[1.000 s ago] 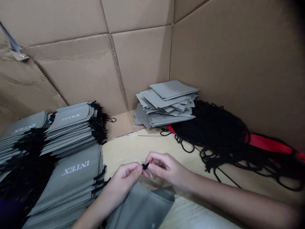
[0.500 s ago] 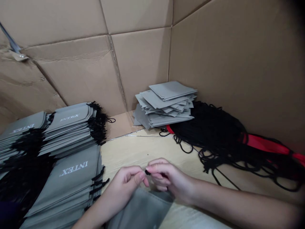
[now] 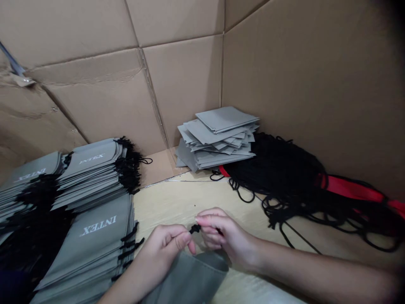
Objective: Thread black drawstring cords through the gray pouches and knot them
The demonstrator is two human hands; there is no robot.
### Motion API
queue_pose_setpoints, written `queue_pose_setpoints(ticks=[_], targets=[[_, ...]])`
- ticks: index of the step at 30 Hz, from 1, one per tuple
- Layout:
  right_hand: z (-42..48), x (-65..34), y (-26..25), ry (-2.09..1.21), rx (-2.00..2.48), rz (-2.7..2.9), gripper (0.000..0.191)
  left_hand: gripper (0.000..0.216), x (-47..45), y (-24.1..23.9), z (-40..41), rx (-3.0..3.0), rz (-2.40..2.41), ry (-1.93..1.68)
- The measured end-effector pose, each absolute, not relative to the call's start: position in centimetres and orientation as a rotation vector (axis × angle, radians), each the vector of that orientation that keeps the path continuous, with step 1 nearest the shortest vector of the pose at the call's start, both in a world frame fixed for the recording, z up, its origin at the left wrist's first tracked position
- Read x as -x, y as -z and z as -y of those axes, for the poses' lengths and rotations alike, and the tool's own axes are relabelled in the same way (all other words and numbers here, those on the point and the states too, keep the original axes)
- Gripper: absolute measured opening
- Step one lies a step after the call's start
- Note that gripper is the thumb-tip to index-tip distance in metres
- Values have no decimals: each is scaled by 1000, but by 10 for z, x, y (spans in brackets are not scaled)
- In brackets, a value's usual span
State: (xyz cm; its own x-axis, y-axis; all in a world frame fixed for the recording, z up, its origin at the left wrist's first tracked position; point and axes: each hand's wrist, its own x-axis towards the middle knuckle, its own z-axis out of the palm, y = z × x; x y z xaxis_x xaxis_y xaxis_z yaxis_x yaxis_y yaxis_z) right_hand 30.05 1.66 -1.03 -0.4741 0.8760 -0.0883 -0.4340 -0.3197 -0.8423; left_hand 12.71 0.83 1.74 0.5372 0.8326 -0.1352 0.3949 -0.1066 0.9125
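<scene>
While the left hand (image 3: 167,245) pinches one end of a knotted black cord (image 3: 195,228), the right hand (image 3: 218,230) has its fingers closed on the other. The cord sits over the table (image 3: 171,200), and a grey pouch (image 3: 193,276) is just below it. Printed pouches (image 3: 95,236) are stacked to the left; loose black cords (image 3: 278,164) lie beside a plain grey pile (image 3: 224,139)
</scene>
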Motion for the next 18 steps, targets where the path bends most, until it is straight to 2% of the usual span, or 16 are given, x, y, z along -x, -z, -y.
queue_pose_setpoints(ticks=[3,7,10,13,18], targets=[[-26,-307,13,-1607,727,1380,43,47,-124,-16,-12,-1672,-1037,-519],[-28,-315,14,-1072,843,1920,34,45,-120,-8,-14,-1612,-935,-525],[-27,-317,16,-832,746,2297,30,46,-119,-3,-12,-1558,-854,-471],[-27,-314,19,-856,611,2346,22,48,-117,-2,-12,-1579,-915,-453],[-21,-303,22,-1281,578,2000,13,51,-119,-5,-12,-1640,-875,-476]])
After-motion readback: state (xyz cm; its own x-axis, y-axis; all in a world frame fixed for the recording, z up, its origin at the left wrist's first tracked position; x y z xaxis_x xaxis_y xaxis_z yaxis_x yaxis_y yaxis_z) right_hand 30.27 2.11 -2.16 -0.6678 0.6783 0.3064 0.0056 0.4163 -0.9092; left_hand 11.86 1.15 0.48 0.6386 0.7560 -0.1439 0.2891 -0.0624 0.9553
